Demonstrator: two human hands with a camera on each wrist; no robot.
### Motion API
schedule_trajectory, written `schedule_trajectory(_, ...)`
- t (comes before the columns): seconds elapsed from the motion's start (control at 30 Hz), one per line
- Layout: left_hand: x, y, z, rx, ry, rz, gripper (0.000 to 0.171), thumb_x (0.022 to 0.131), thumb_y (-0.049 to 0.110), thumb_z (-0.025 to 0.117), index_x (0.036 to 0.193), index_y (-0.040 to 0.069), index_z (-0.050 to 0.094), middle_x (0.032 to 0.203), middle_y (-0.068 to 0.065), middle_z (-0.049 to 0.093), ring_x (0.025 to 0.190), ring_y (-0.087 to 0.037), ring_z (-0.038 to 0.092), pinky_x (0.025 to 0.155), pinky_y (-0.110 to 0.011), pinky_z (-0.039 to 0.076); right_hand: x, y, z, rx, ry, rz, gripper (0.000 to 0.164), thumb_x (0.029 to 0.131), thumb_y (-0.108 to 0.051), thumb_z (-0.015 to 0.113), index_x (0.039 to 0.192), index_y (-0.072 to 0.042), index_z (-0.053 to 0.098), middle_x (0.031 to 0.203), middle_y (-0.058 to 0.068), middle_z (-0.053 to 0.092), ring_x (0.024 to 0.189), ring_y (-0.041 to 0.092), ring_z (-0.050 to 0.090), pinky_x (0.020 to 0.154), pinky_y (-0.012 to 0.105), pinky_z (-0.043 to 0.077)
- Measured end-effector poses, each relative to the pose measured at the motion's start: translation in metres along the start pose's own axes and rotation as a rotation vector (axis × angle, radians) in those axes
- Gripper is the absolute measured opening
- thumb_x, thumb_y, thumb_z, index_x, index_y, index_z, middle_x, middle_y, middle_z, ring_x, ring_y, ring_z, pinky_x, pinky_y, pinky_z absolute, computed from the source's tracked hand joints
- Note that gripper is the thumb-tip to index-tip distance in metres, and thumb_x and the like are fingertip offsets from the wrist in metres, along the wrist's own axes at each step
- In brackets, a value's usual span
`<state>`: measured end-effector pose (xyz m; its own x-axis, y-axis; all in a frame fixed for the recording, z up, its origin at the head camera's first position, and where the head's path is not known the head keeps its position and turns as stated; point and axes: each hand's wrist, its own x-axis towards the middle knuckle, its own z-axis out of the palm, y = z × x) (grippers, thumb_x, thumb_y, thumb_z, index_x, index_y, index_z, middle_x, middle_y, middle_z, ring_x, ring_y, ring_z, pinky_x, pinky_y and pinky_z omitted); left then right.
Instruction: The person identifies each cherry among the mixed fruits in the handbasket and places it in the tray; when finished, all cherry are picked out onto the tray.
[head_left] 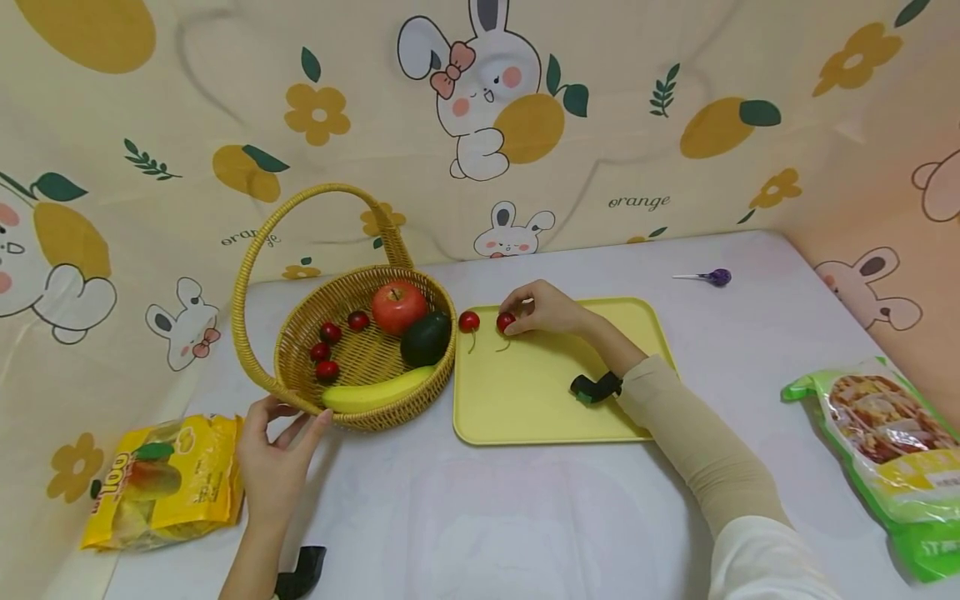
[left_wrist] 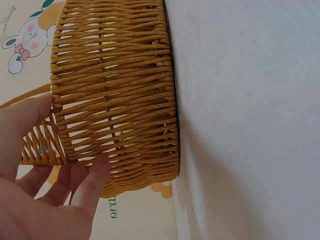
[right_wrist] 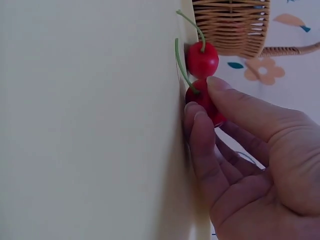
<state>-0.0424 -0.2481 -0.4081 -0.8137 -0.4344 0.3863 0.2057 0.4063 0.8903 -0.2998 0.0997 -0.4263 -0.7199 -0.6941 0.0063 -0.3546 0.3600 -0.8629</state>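
Note:
My left hand point(head_left: 276, 454) grips the rim of a yellow wicker basket point(head_left: 408, 410) at the foot of its tall handle. In the left wrist view its thumb and fingers point(left_wrist: 92, 185) meet the woven side. Inside the basket lie a red apple point(head_left: 399, 307), a dark avocado point(head_left: 426, 340), a banana point(head_left: 378, 393) and several cherries point(head_left: 327, 371). Over the yellow tray point(head_left: 517, 408), my right hand point(head_left: 551, 310) pinches a red cherry point(right_wrist: 202, 92) with a green stem between thumb and fingertips. Another cherry point(head_left: 468, 322) sits beside it, near the tray's left edge.
A yellow snack bag point(head_left: 168, 483) lies left of my left hand. At the back right is a purple lollipop point(head_left: 718, 277), and a green food bag point(head_left: 892, 450) lies at the far right. A patterned cloth point(head_left: 585, 183) stands behind the white table point(head_left: 480, 517).

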Motion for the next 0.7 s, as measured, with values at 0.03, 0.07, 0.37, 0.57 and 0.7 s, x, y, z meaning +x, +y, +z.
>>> schedule_trajectory(0.03,-0.0001,-0.0001,0.0000,0.002,0.001,-0.001,0.048,0.077,-0.013,0.079,0.120,-0.011,0.057,0.108,-0.001,0.056,0.102,-0.018,0.054,0.086,-0.019,0.056,0.0000,-0.0002,0.0000,-0.002,0.001,-0.001,0.028,0.081,-0.002,0.081,0.107,0.004,0.072,0.103,0.014,0.070,0.073,0.017,0.056,0.064,0.019,0.049)
schedule_trajectory(0.07,-0.0001,0.0004,0.0000,0.002,-0.001,-0.003,0.048,0.077,-0.013,0.079,0.120,-0.010,0.058,0.108,-0.001,0.056,0.102,-0.018,0.054,0.086,-0.019,0.056,0.0000,-0.0005,0.0001,-0.007,0.001,-0.004,0.028,0.081,-0.002,0.081,0.107,0.005,0.072,0.103,0.014,0.070,0.072,0.017,0.056,0.063,0.019,0.048)
schedule_trajectory(0.37,-0.0011,-0.0005,-0.0002,0.024,0.002,-0.021,0.049,0.078,-0.012,0.079,0.121,-0.010,0.057,0.108,0.000,0.055,0.103,-0.017,0.053,0.086,-0.017,0.056,-0.0005,-0.0039,0.0029,-0.036,0.019,-0.006,0.029,0.082,-0.003,0.080,0.107,0.006,0.069,0.099,0.016,0.067,0.077,0.019,0.060,0.063,0.018,0.051)
schedule_trajectory(0.57,-0.0008,0.0016,-0.0002,0.001,-0.002,-0.013,0.047,0.078,-0.013,0.078,0.121,-0.010,0.058,0.108,0.000,0.055,0.103,-0.018,0.053,0.087,-0.018,0.056,-0.0004,-0.0062,0.0047,-0.050,0.032,0.007,0.031,0.082,-0.002,0.080,0.110,0.006,0.068,0.097,0.014,0.065,0.081,0.022,0.063,0.067,0.020,0.053)
schedule_trajectory(0.7,-0.0008,0.0018,-0.0001,0.006,0.001,-0.019,0.048,0.078,-0.012,0.078,0.121,-0.009,0.058,0.108,0.001,0.055,0.103,-0.018,0.054,0.086,-0.018,0.056,-0.0006,-0.0062,0.0052,-0.049,0.036,0.001,0.031,0.082,-0.001,0.080,0.110,0.006,0.068,0.093,0.013,0.064,0.079,0.022,0.063,0.062,0.020,0.052)
